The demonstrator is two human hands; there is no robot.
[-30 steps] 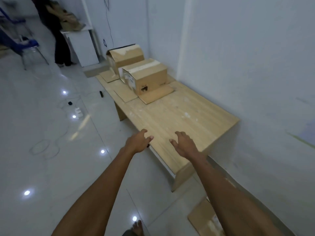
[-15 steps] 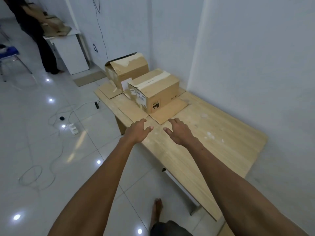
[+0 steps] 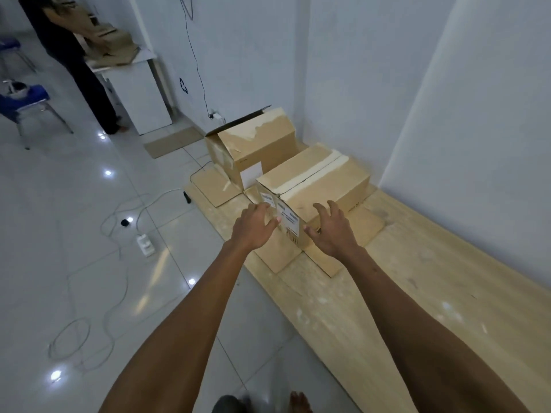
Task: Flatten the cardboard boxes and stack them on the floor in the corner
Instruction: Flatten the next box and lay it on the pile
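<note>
1. On the wooden table (image 3: 387,293), two cardboard boxes are set near the wall. The near box (image 3: 316,186) is taped along its top seam, and the far box (image 3: 256,144) has one flap raised.
2. Two hands are held out at the near box's labelled end. The left hand (image 3: 252,226) and right hand (image 3: 332,231) are shown with fingers spread and nothing gripped; contact cannot be told.
3. One flat cardboard sheet (image 3: 174,141) is laid on the floor beyond.

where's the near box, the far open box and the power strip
near box (image 3: 301,171), head view, top face
far open box (image 3: 262,146), head view, broad side
power strip (image 3: 145,244), head view, its body
</note>
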